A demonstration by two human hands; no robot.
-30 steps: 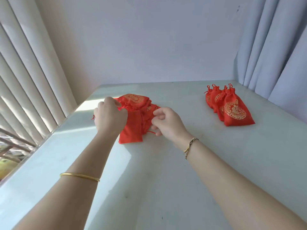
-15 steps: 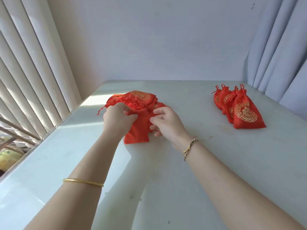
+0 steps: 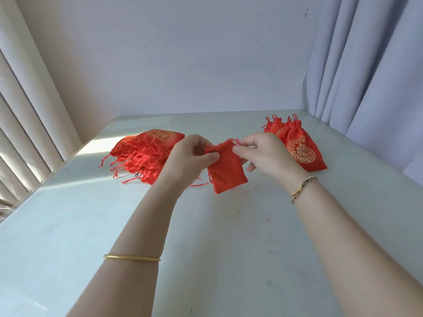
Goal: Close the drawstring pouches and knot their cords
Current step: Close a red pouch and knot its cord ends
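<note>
A single red pouch point(image 3: 226, 170) was held up between the two hands, clear of the table point(image 3: 229, 248), where half a second before it had lain pressed against the heap with both hands down on it. Its plain side was turned to the camera and its body hung slack below the fingers. Its mouth was seen gathered into puckers, with a short loop of cord point(image 3: 234, 140) standing out at the top beside the right fingers. The left hand point(image 3: 190, 154) was closed in a pinch on the mouth's left edge; the right hand point(image 3: 261, 152) was closed on the right edge or on the cord there, which of the two could not be told. A loose cord end point(image 3: 199, 184) was seen trailing below the left hand.

From this it was judged that one pouch had been taken from the stock and that the drawing-shut was under way, with the knot not yet made.

Just beyond the left hand, the pile point(image 3: 146, 154) of unclosed pouches was left lying flat, cords straggling from it. Just beyond the right hand, the batch point(image 3: 295, 145) of finished pouches was lined up, necks cinched. By the size of the pile, much of the task was judged to remain
</note>
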